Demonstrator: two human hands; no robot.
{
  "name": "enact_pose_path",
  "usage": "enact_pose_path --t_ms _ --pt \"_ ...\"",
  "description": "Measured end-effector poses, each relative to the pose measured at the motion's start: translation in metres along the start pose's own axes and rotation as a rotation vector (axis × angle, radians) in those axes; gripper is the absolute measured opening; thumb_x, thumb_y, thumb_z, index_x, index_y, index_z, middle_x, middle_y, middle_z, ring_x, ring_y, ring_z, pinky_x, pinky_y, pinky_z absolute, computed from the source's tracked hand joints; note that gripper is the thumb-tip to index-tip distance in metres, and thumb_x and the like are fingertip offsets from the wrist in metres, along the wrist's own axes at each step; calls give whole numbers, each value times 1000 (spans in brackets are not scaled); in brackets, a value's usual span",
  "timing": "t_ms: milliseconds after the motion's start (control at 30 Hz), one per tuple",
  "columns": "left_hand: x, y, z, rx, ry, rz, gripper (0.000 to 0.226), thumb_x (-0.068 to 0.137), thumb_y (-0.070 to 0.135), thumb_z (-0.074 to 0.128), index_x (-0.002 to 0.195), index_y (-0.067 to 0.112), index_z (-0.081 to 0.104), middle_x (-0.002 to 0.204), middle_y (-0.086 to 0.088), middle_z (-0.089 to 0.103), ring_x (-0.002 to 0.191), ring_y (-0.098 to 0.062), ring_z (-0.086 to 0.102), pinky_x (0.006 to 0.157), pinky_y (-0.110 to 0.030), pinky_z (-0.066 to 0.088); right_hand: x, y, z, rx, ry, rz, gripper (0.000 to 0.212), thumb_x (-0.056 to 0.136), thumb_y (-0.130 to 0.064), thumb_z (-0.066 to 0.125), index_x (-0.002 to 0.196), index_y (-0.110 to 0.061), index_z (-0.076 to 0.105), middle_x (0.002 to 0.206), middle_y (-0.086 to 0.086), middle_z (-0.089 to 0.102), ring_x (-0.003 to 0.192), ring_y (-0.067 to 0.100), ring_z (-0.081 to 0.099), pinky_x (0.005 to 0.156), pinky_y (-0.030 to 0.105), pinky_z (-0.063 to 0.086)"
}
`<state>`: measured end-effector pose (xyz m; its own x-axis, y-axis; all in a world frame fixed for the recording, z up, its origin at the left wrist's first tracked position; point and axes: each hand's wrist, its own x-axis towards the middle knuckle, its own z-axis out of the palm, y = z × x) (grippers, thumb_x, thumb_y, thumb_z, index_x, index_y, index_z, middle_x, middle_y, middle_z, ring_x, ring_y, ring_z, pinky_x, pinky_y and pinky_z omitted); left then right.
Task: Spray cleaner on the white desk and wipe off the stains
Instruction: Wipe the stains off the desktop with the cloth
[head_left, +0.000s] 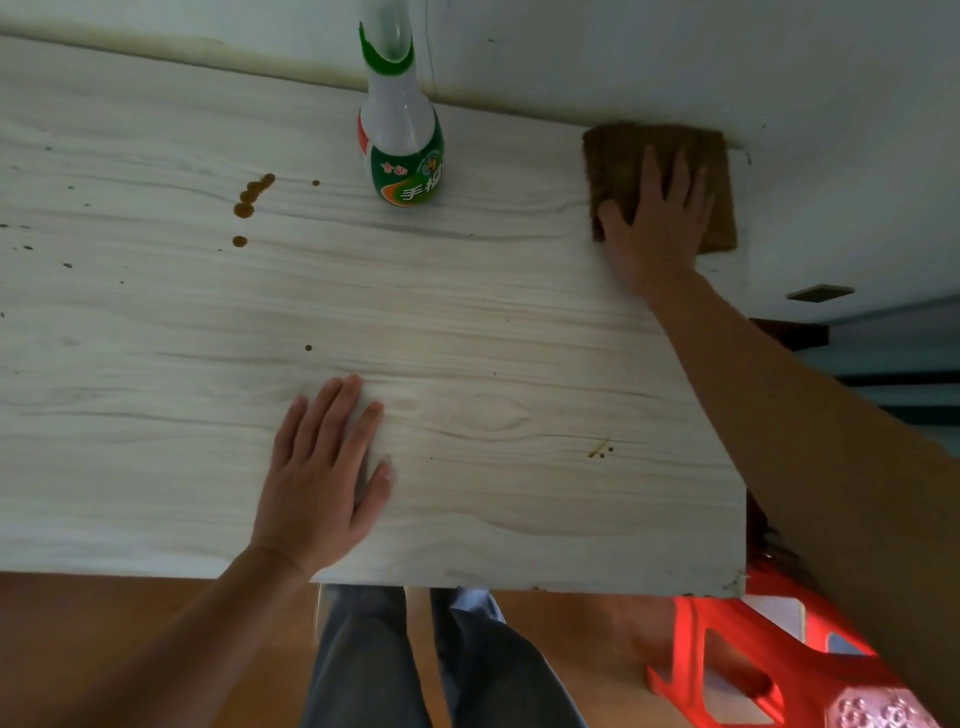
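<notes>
Desk (519, 322) — right hand (655, 224) flat on brown cloth (615, 156).

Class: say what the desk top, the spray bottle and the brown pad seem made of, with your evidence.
Desk top: likely wood-grain laminate, matte; grain lines show. Spray bottle: translucent glossy plastic; see-through neck, printed label. Brown pad: coarse fibrous cloth or scourer, seemingly; fuzzy edges.

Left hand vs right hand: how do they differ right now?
1. The left hand lies on the bare desk; the right hand lies on the brown cloth.
2. The left hand is near the desk's front edge; the right hand is at the far right corner, arm stretched out.
Shared: both are palm down with fingers straight, and neither touches the spray bottle.
</notes>
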<state>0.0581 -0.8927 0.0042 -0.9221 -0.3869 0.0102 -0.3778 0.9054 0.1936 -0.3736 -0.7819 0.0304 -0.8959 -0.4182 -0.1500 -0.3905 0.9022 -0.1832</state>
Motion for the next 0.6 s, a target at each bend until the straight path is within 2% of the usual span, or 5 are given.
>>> enact_pose_path --t_ms 133,300,367,467,600 --pt "-1 0 0 -5 11 3 64 102 47 40 153 9 41 169 -15 24 159 -30 18 127 -56 20 2 -44 13 -1 2 -47 76 96 -53 42 162 -27 17 169 14 9 155 40 2 124 54 -3" --pt "0 1 -1 4 15 0 64 102 48 39 154 10 40 168 -15 26 159 -30 18 127 -55 19 -28 -75 27 -70 2 -437 75 94 -54 42 161 -23 25 167 13 18 154 41 9 124 54 2" --pt "0 2 -2 2 22 4 64 103 48 38 154 10 40 168 -15 26 159 -30 19 127 -55 19 -32 -69 29 -77 -5 -515 75 95 -56 41 161 -24 25 168 11 18 154 38 10 125 52 3" --pt "0 1 -1 0 25 3 64 103 48 37 154 10 40 168 -14 26 159 -29 19 127 -54 19 -21 -53 23 -51 28 -450 74 95 -55 42 161 -24 25 168 8 19 155 33 12 125 47 7" --pt "0 1 -1 3 21 -2 64 104 50 34 154 11 39 169 -14 25 159 -29 19 127 -54 19 -11 -31 16 -10 57 -175 76 96 -54 42 161 -23 21 169 9 16 156 33 8 126 46 4"
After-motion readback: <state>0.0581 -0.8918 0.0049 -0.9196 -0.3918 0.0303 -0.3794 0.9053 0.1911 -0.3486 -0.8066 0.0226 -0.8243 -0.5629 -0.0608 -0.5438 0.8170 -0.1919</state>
